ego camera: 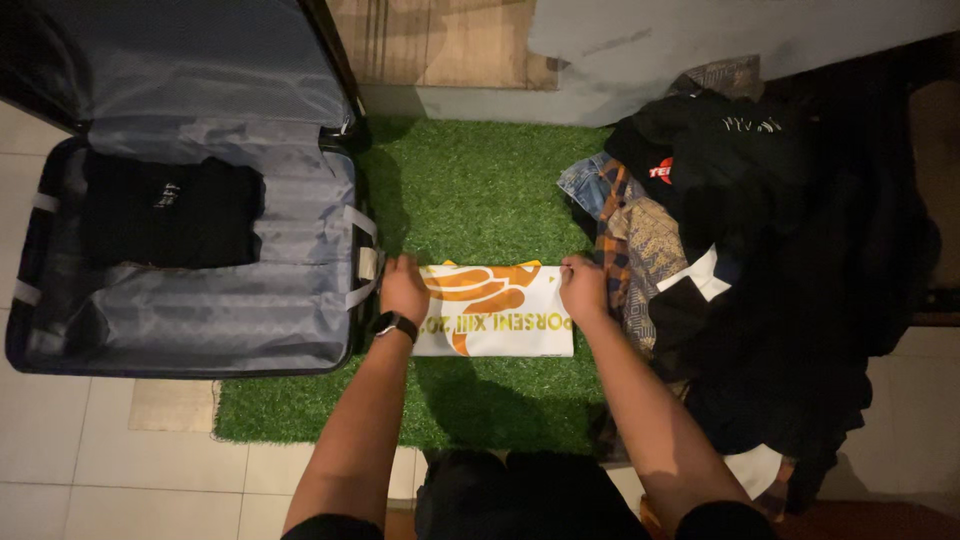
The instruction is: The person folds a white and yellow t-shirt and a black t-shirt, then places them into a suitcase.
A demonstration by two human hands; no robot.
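I see the left hand (404, 288) and right hand (583, 288) pinching the folded white shirt with orange print (495, 310); the open grey suitcase (200, 300) lies at nine o'clock.

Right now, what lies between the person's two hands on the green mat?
In the head view, a folded white shirt with orange print spans the gap between the left hand and right hand, each pressing a far corner, on the green mat.
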